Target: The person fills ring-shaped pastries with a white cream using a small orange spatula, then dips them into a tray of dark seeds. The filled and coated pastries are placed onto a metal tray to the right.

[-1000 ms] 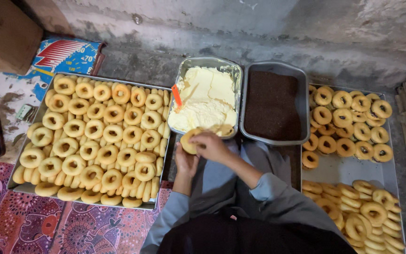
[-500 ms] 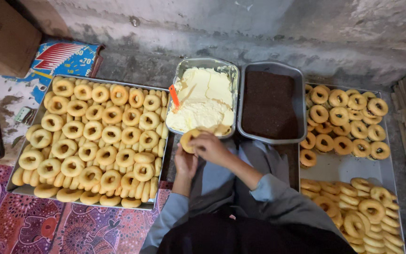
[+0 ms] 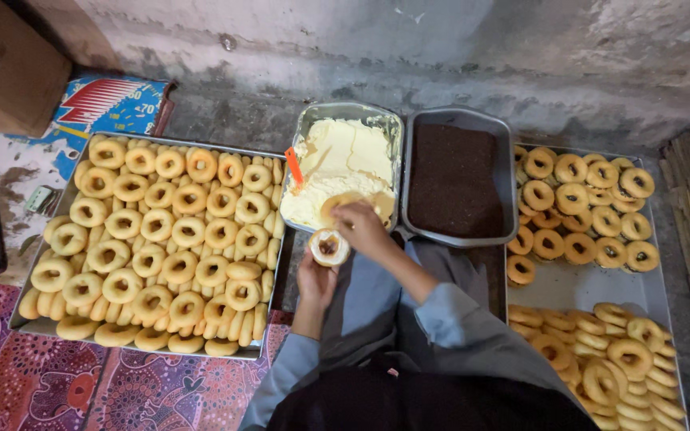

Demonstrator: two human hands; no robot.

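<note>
Ring biscuit (image 3: 330, 247), cream-topped, gripped in left hand (image 3: 317, 281) just below the cream tray (image 3: 350, 118). Right hand (image 3: 361, 226) closed on a second ring piece (image 3: 340, 206) at the cream's near edge. Orange spatula (image 3: 293, 167) stands in the cream. Dark crumb tray (image 3: 458, 118) adjoins to the right. Trays of plain rings (image 3: 153, 231) at left, more rings (image 3: 584, 207) at right.

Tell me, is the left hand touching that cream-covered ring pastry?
Touching. The head view shows the left hand gripping the ring pastry from below, fingers wrapped on its edge, with no gap visible between them.
</note>
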